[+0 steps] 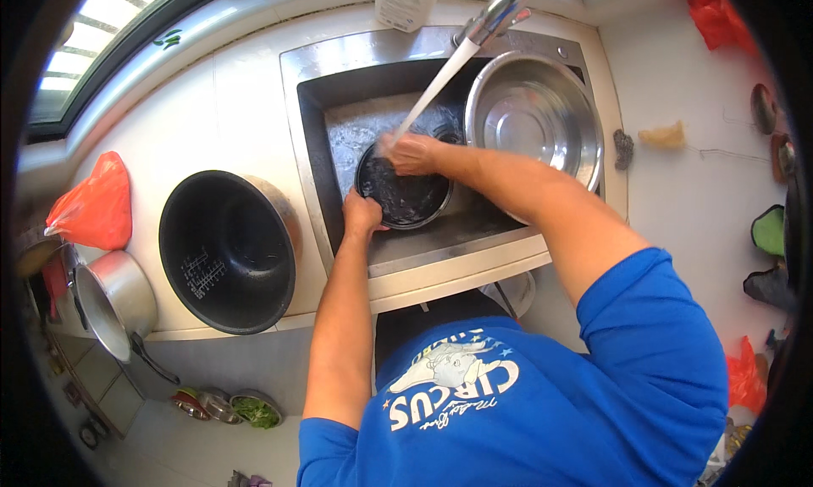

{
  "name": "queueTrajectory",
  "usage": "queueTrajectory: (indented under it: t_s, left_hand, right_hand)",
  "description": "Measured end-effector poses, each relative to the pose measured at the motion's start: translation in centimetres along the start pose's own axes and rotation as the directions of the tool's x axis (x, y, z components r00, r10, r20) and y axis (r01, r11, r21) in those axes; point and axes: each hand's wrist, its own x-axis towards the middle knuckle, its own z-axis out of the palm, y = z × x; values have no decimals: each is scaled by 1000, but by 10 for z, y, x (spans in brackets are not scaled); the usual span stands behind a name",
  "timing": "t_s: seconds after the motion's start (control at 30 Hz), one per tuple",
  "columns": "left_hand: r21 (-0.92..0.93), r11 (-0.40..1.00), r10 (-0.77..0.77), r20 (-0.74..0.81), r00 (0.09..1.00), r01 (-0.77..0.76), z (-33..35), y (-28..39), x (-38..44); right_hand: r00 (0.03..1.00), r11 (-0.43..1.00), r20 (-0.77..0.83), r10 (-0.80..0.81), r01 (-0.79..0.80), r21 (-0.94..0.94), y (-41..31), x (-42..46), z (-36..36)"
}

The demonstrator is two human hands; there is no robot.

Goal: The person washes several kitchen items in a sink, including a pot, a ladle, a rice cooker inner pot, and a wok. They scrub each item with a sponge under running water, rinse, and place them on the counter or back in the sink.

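Note:
My left hand (362,212) grips the rim of a round dark pot (406,198) low in the stainless steel sink (394,264). Over the far side of that pot is my right hand (409,153), its fingers bent under a stream of water from the chrome faucet (486,26). Splashing water blurs the fingertips, so whether they hold anything is unclear. Some water lies in the dark pot. At the sink's right side a large stainless steel basin (527,115) rests tilted, partly behind my right forearm.
Left of the sink stands a black-lined rice cooker inner pot (228,252), with an aluminium saucepan (124,303) and red plastic bag (101,201) farther left. A plastic bottle (406,1) is behind the sink. A bowl of green leaves (256,411) sits low at the left.

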Motion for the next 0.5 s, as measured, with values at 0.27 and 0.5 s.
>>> queueTrajectory:
  t_s: [0.27, 0.5]
  left_hand:
    - [9, 1000, -20, -27, 999, 20, 5, 2, -6]
    - [-89, 994, -56, 47, 997, 60, 9, 11, -10]
  right_hand:
    - [941, 888, 161, 298, -335, 314, -49, -41, 16]
    - [820, -78, 540, 188, -536, 841, -125, 31, 34]
